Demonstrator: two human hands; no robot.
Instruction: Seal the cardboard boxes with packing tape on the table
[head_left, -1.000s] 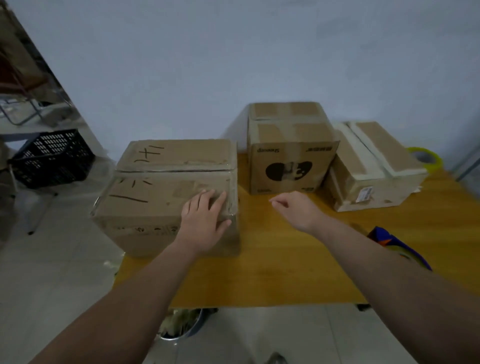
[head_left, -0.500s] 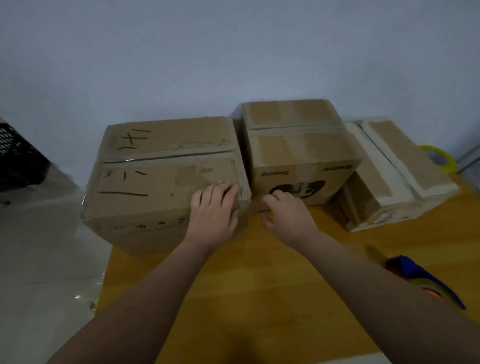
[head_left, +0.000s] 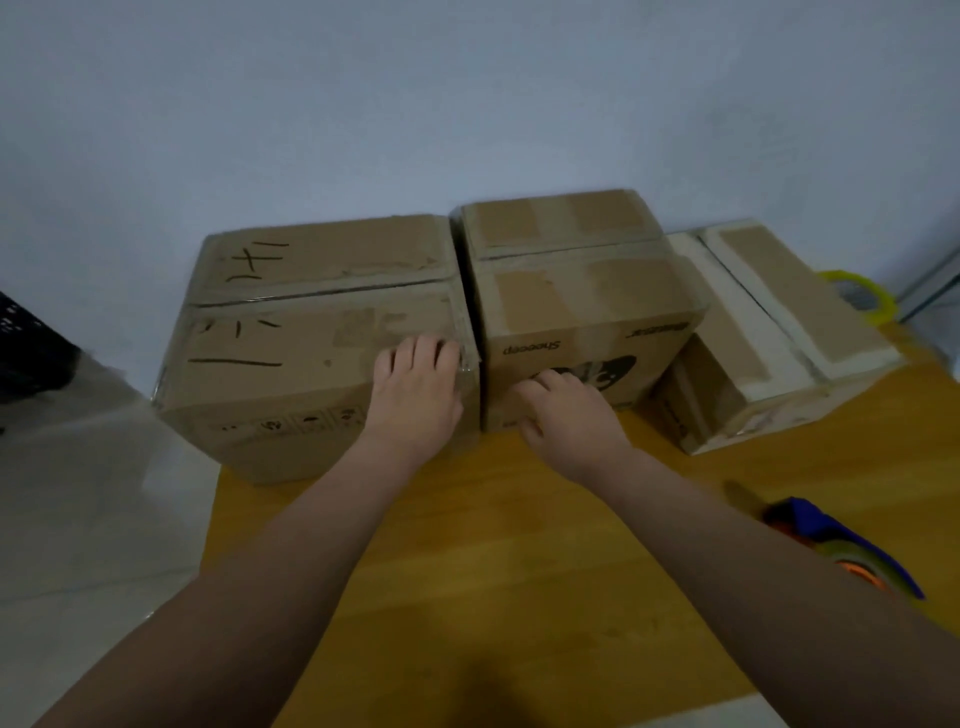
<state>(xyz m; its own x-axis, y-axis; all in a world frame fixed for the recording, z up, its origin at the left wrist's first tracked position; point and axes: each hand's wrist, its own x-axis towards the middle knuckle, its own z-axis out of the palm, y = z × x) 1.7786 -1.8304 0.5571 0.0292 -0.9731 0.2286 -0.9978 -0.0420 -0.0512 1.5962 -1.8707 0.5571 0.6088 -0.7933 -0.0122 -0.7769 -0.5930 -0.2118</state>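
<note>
Three cardboard boxes stand in a row at the back of the wooden table (head_left: 467, 597). The large left box (head_left: 311, 353) bears black pen marks and overhangs the table's left edge. My left hand (head_left: 415, 395) lies flat over its near right top corner, fingers straight. The middle box (head_left: 587, 306), printed with a black logo, touches the left box. My right hand (head_left: 566, 415) rests against its front face with fingers bent, holding nothing. The right box (head_left: 769, 353) sits tilted, with pale tape strips. A blue tape dispenser (head_left: 841, 545) lies by my right forearm.
A yellow tape roll (head_left: 857, 296) lies behind the right box near the wall. A black crate (head_left: 26, 343) stands on the floor at far left. The pale tiled floor (head_left: 93, 519) runs along the table's left side. A wall is close behind the boxes.
The left box has slid right until it touches the middle box. My right hand moved forward from mid-air onto the middle box's front. The camera came closer.
</note>
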